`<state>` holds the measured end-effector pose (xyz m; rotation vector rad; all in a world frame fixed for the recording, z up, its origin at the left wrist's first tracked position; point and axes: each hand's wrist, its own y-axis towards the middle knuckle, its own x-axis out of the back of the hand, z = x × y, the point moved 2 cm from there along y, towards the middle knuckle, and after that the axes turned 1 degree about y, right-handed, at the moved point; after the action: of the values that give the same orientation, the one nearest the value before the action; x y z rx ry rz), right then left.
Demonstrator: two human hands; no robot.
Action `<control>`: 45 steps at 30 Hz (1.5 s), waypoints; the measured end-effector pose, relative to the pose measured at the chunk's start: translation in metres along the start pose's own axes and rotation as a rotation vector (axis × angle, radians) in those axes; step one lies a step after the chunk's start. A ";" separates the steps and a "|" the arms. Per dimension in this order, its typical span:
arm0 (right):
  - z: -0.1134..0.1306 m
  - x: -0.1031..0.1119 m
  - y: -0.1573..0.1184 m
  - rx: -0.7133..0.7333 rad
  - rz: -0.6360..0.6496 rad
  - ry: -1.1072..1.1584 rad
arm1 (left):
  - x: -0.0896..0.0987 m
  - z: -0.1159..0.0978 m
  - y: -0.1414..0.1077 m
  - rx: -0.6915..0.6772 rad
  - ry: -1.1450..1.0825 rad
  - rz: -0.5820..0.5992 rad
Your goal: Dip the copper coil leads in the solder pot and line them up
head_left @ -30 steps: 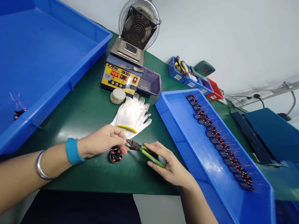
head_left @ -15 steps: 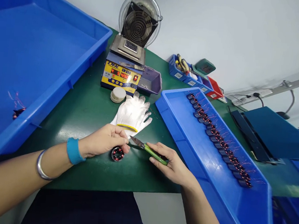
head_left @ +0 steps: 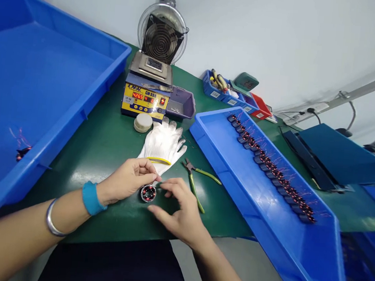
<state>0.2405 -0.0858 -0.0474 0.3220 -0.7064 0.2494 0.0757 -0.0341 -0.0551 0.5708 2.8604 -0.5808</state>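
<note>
A small round motor stator (head_left: 148, 193), black with copper windings, lies on the green table in front of me. My left hand (head_left: 134, 178) is just above it, thumb and fingertips pinched on its thin wire leads, which are hard to make out. My right hand (head_left: 179, 210) is empty, thumb and fingers spread around the right side of the stator, apart from it. To the right of that hand, green-handled cutting pliers (head_left: 191, 169) lie on the table with their handles apart. White gloves (head_left: 162, 142) lie behind my hands.
On the right, a long blue tray (head_left: 238, 162) holds a row of several stators. Another blue tray (head_left: 65, 68) on the left has one wired part (head_left: 22, 152). Behind are a yellow solder pot (head_left: 145, 98), a round tin (head_left: 143, 122), a purple bin (head_left: 186, 103) and a fan (head_left: 162, 40).
My right hand has let go of the cutting pliers, which now lie on the table, and has moved left to the stator. My left hand keeps its pinch.
</note>
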 end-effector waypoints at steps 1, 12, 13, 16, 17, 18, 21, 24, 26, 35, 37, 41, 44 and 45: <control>0.005 -0.008 0.003 -0.010 0.016 0.042 | 0.001 0.000 0.000 -0.029 0.005 -0.012; 0.004 -0.028 0.013 -0.235 -0.155 0.502 | 0.004 0.001 -0.002 -0.151 0.036 -0.047; 0.004 -0.029 0.013 -0.234 -0.177 0.519 | 0.004 0.001 -0.002 -0.140 0.039 -0.037; 0.005 -0.029 0.012 -0.195 -0.226 0.507 | 0.004 0.000 -0.002 -0.112 0.056 -0.012; 0.006 -0.028 0.011 -0.172 -0.243 0.484 | 0.005 0.000 -0.002 -0.107 0.059 -0.011; 0.007 -0.027 0.011 -0.142 -0.263 0.446 | 0.005 -0.001 -0.001 -0.102 0.058 -0.014; 0.011 -0.025 0.010 -0.018 -0.334 0.273 | 0.005 -0.001 0.000 -0.081 0.051 -0.028; 0.013 -0.024 0.011 0.075 -0.344 0.174 | 0.004 0.000 0.001 -0.069 0.046 -0.050; 0.011 -0.023 0.014 0.027 -0.342 0.205 | 0.004 0.000 0.002 -0.077 0.038 -0.057; 0.013 -0.024 0.018 0.079 -0.320 0.231 | 0.005 0.003 0.004 -0.086 0.050 -0.048; 0.014 -0.025 0.016 0.111 -0.311 0.209 | 0.004 0.002 0.004 -0.090 0.050 -0.060; 0.012 -0.025 0.016 0.049 -0.319 0.187 | 0.003 0.001 0.005 -0.093 0.042 -0.077; 0.010 -0.026 0.019 -0.014 -0.310 0.224 | 0.003 0.001 0.005 -0.098 0.054 -0.076; 0.010 -0.027 0.019 -0.025 -0.310 0.237 | 0.003 0.002 0.005 -0.097 0.060 -0.073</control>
<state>0.2086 -0.0747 -0.0542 0.3659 -0.4177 -0.0168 0.0751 -0.0301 -0.0592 0.4778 2.9575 -0.4403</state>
